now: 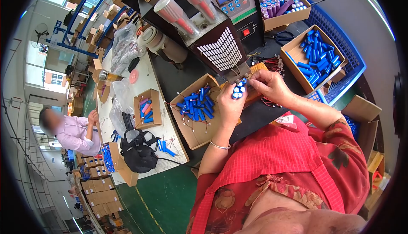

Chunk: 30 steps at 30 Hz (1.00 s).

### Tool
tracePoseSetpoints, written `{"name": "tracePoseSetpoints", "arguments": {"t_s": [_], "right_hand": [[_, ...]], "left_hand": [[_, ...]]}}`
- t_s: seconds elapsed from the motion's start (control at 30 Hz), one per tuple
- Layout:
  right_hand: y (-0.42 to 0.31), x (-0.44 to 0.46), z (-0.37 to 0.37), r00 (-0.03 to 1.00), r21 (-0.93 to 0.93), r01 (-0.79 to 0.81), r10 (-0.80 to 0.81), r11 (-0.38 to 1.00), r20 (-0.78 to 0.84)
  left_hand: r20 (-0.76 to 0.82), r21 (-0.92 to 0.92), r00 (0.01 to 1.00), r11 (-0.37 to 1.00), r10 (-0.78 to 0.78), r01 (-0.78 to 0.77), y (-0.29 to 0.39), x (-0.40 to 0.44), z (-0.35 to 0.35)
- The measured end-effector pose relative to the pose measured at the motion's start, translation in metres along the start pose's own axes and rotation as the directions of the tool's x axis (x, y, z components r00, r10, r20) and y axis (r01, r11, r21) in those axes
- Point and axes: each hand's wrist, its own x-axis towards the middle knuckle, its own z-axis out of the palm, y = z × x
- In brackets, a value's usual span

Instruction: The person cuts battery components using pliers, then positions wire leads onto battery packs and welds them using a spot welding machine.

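Note:
My left hand [230, 103] is closed round a small bundle of blue cylindrical cells [239, 89], their pale ends facing up. It is just below the metal tip of a black machine [219, 49] with a white slotted grille. My right hand [272, 86] is beside the bundle, its thumb and fingers pinched together at the machine's tip; what they hold is too small to make out. An open box of blue wired cells [199, 137] lies left of my left hand. Thin red and black wires with connectors [274, 66] lie behind my right hand.
A box of loose blue cells [316, 59] and a blue basket [357, 66] stand at the right. Behind is a box of purple cells [280, 4]. Scissors [282, 36] lie near it. Left are a flask [163, 45], a small box [148, 108], a black bag [138, 151] and a person [78, 134].

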Motion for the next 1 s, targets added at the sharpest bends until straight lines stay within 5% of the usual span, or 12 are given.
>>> {"name": "tracePoseSetpoints", "arguments": {"t_s": [0.5, 0.57, 0.63, 0.7, 0.83, 0.93, 1.0], "right_hand": [[0.004, -0.003, -0.003, 0.980, -0.099, 0.196, -0.197, 0.976, -0.005], [0.001, -0.002, -0.016, 0.949, -0.158, 0.301, -0.312, 0.940, -0.048], [-0.006, 0.005, -0.048, 0.978, -0.218, 0.155, -0.180, 0.964, -0.101], [0.026, 0.020, -0.075, 0.916, -0.432, 0.283, -0.375, 0.856, -0.143], [0.052, 0.013, -0.087, 0.996, -0.732, 0.084, -0.082, 0.676, 0.038], [0.060, 0.007, -0.065, 0.986, -0.954, 0.162, -0.006, 0.254, 0.166], [0.086, 0.011, -0.049, 0.999, -0.975, -0.050, -0.002, 0.217, -0.052]], "left_hand": [[-0.052, 0.076, 0.998, 0.997, 0.019, -0.015, -0.010, -0.004, 0.004], [-0.056, -0.080, 0.966, 0.966, -0.251, 0.246, -0.015, -0.011, -0.009], [-0.157, -0.279, 0.881, 0.876, -0.446, 0.394, -0.017, -0.013, -0.033], [-0.197, -0.416, 0.825, 0.807, -0.530, 0.419, -0.041, -0.021, -0.062], [-0.196, -0.568, 0.688, 0.653, -0.698, 0.501, -0.052, -0.037, -0.104], [-0.104, -0.670, 0.677, 0.555, -0.729, 0.494, -0.063, -0.056, -0.119], [-0.031, -0.722, 0.645, 0.463, -0.764, 0.514, -0.057, -0.059, -0.114]]}}
